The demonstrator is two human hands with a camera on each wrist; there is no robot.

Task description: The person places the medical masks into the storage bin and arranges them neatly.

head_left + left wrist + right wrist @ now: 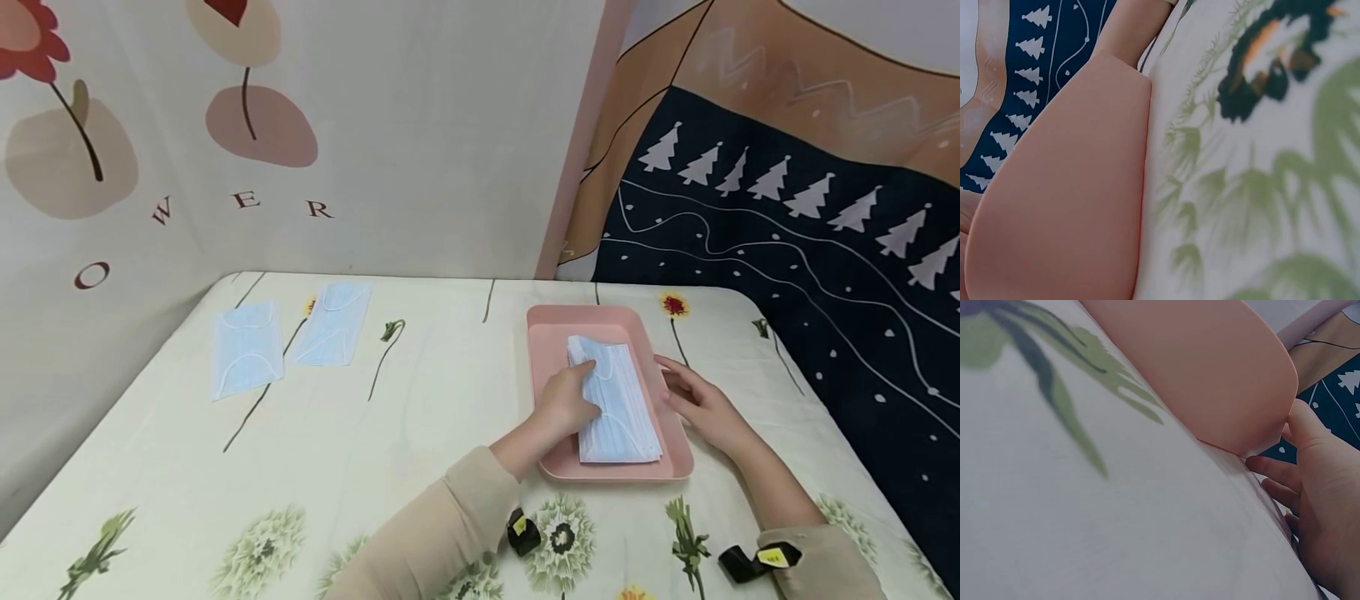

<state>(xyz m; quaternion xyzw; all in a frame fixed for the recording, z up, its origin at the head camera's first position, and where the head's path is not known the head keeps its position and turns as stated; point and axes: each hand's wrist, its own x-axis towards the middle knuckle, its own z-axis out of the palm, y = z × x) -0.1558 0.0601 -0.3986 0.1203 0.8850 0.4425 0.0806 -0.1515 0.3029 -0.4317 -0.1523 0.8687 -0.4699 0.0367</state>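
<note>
Matt pink plastic tray (543, 350), pleated paper-like masks (618, 408), smooth printed tablecloth (420, 433).

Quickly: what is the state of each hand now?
Left hand: open, fingers resting on the mask stack in the pink tray.
Right hand: open, touching the tray's edge.

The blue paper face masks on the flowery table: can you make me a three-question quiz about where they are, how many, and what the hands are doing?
1. Where is the stack of light blue paper face masks?
A. in the pink plastic tray
B. on the floor
C. on the wall

2. How many single masks lie flat at the far left?
A. five
B. two
C. none

3. What is the left hand doing?
A. waving in the air
B. holding a cup
C. resting on the stack

Answers: 1 A, the stack lies inside the tray. 2 B, two lie side by side. 3 C, its fingers lie on the stack, while the right hand rests at the tray's edge.
</note>
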